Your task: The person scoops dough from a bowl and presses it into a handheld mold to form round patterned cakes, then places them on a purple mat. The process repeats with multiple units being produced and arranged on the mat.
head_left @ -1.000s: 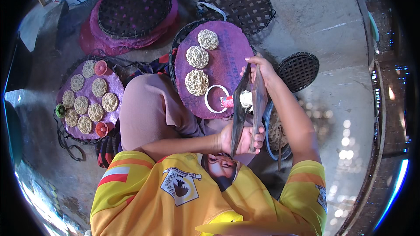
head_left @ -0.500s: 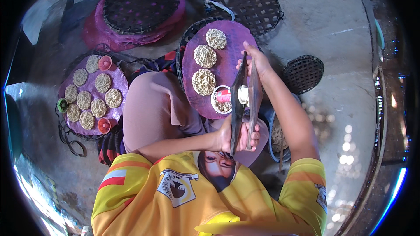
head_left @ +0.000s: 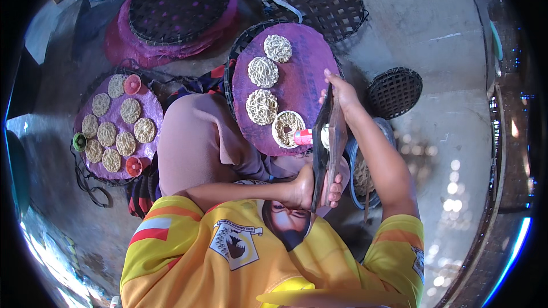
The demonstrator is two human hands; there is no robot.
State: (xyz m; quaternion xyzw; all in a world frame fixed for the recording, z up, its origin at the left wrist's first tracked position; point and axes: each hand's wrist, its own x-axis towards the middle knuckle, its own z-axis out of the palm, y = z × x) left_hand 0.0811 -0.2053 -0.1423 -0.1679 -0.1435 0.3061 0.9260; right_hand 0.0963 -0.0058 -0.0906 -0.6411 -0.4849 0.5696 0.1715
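Observation:
Both my hands grip a dark wooden two-handled press [head_left: 321, 157], held on edge over the right side of a purple round mat [head_left: 305, 68]. My right hand [head_left: 341, 94] closes around its far end. Around the near end wraps my left hand [head_left: 305, 187], fingertips showing past the right handle. A red cylinder [head_left: 304, 137] juts left from the press, with a white part [head_left: 325, 136] between the handles. The cylinder's end is at the right rim of a white ring [head_left: 274, 131], which has pale noodle strands [head_left: 285, 122] inside. Three noodle rounds [head_left: 263, 72] lie beyond it.
At the left, a purple-covered tray [head_left: 149, 105] bears several noodle rounds, red flower-shaped pieces [head_left: 133, 166] and a green one [head_left: 79, 141]. Woven trays [head_left: 180, 5] are stacked far left; others [head_left: 317, 3] lie far right. A blue-rimmed bucket [head_left: 353, 185] stands by my right forearm.
The press has shifted right and slightly nearer, and its handles have come closer together. The cylinder has moved to the ring's right edge, and more of the noodles inside show.

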